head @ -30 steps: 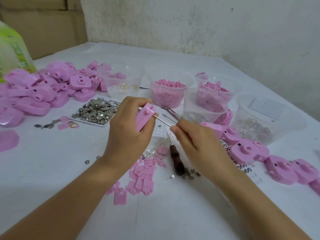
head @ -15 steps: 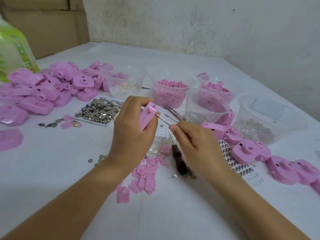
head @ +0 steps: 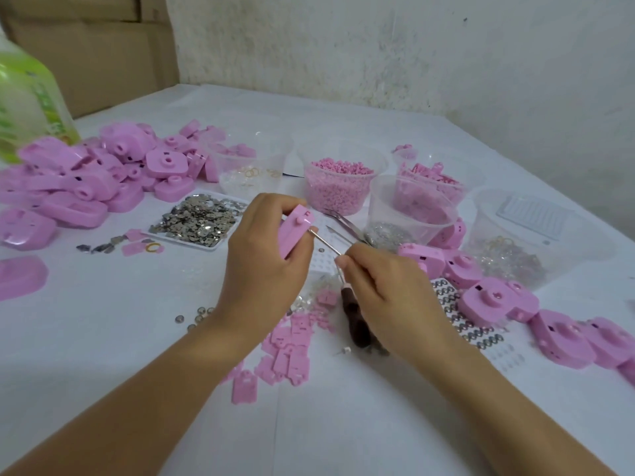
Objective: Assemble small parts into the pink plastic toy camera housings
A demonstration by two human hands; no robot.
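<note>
Slippage is the main risk. The left hand [head: 261,259] has fingers and thumb curled round a pink housing [head: 294,230], held on edge above the table [head: 103,345]. The right hand [head: 388,297] pinches a thin metal pin [head: 326,242] between thumb and fingertips, and the pin's tip touches the housing's right edge. That tip sits just beside the left fingers, so a skid off the smooth plastic could jab them or flick out the tiny part being seated; the part itself is too small to make out. Anything dropped would likely vanish among the flat pink plates [head: 292,345] and loose rings [head: 199,312] below the housing.

Behind the housing stands a clear tub [head: 307,166] heaped with pink pellets. Left of the housing, a shallow white tray [head: 209,246] holds silvery metal bits, and beyond it a second tub [head: 275,156] holds a few gold rings. Right of the housing, a clear cup [head: 395,201] has glittery silver pieces at its bottom, a tub behind that [head: 470,187] holds pink clips, and a large tub [head: 584,249] farther right holds wire rings and a white grid plate. These light containers could probably tip if a wrist swung wide.
</note>
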